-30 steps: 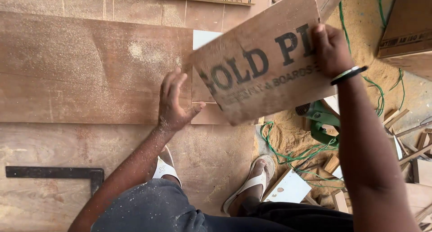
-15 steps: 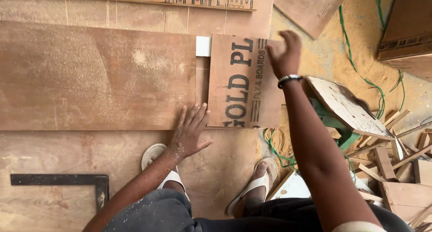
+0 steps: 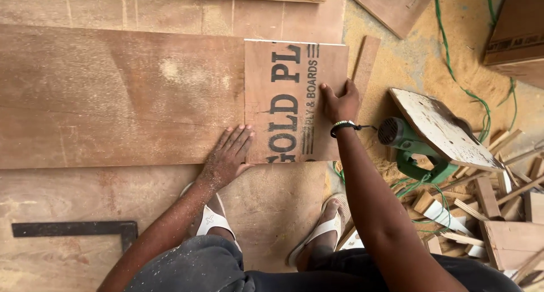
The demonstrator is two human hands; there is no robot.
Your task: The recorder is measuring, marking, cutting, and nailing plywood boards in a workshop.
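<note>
**Small ply offcut laid flat, both hands pressing it down**

Where it lies now, the small rectangular brown plywood piece w/ dark printed lettering [image 3: 289, 99] sits flat on the sheets below, its left edge butted against the end of the long brown plywood board [image 3: 119, 96]. Right hand [image 3: 339, 102] rests on the piece's right edge, fingers spread flat, palm down, nothing clamped. Left hand [image 3: 226, 156], dusted w/ sawdust, lies open w/ fingertips touching the piece's lower-left corner, heel on the long board just beside it.

Handling, as a guess: thin, stiff, light enough for one hand, no flex to speak of. Faces look smooth and dusty, so prob. slips sideways easily under a flat palm; edges likely rough, splintery. Best hold is by pinching two opposite edges, right side under the right hand being free to get fingers beneath since it overhangs toward the narrow wooden strip [image 3: 365, 65].

Further right of the right hand: green power saw [image 3: 413, 145] w/ green cable, scrap offcuts on sawdust. Down-left of the left hand: black steel square [image 3: 73, 229].
</note>
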